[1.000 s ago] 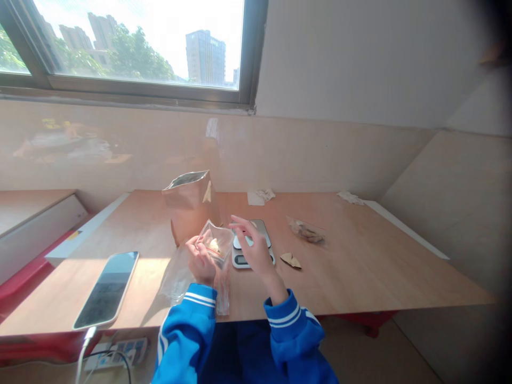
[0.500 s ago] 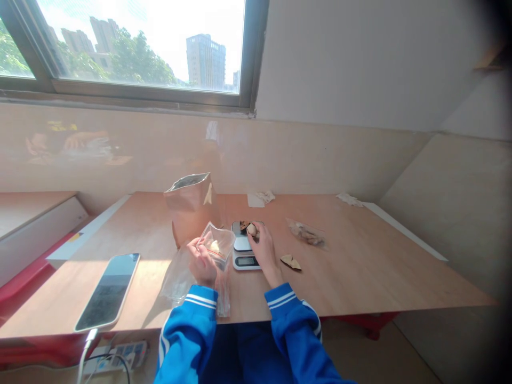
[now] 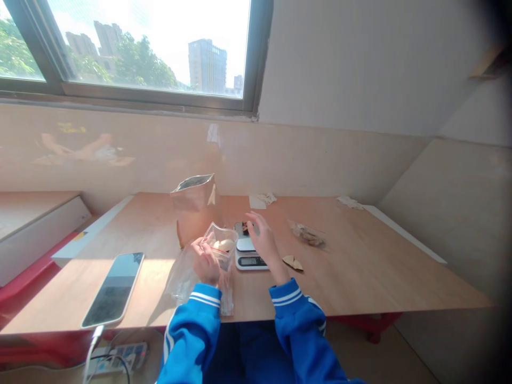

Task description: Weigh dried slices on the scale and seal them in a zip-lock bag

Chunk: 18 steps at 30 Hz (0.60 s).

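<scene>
My left hand point(image 3: 206, 264) pinches the edge of a small clear zip bag point(image 3: 228, 233), its mouth held apart. Pale pieces point(image 3: 224, 245) lie inside this bag. Over the digital kitchen scale point(image 3: 245, 245) hovers my right hand point(image 3: 264, 244), fingers spread with nothing seen in them. Dark brown dried pieces point(image 3: 245, 228) rest on the scale's plate, partly covered by my fingers. Right of the scale, a pale flat piece with a dark edge point(image 3: 293, 263) lies on the table. Flattened clear bags point(image 3: 180, 280) lie beneath my left hand.
A brown stand-up pouch point(image 3: 195, 210) stands with its top open behind my left hand. On the right is a clear packet of brown pieces point(image 3: 307, 233). A phone point(image 3: 114, 290) with a cable lies at the left. Crumpled tissues point(image 3: 267, 199) sit along the back edge.
My right hand has let go of the pale piece it held over the scale, and its fingers have spread. More pale pieces now show in the clear zip bag. The view has shifted slightly.
</scene>
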Tool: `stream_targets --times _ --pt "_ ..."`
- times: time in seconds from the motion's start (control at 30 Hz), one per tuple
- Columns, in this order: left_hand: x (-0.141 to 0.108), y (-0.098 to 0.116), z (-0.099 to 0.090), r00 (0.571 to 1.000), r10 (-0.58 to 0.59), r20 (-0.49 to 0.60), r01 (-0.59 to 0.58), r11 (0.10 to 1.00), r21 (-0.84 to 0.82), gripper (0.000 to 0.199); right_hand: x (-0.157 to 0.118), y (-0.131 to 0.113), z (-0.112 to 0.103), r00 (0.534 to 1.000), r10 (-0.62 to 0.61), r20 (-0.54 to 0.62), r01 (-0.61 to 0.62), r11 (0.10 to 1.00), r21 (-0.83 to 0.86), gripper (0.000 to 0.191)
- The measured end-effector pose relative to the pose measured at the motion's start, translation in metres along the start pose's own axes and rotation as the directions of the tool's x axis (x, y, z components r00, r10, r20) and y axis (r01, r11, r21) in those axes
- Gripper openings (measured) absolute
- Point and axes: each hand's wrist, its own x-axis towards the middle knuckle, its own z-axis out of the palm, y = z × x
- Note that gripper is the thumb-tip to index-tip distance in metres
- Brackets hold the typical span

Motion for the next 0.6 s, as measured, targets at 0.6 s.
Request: stream_targets --times 0.6 --pt "-0.002 0.001 0.000 0.999 0.034 0.040 -0.027 0.988 -0.151 0.028 0.000 -0.014 0.007 0.952 0.215 -0.216 -0.182 0.970 0.162 0.042"
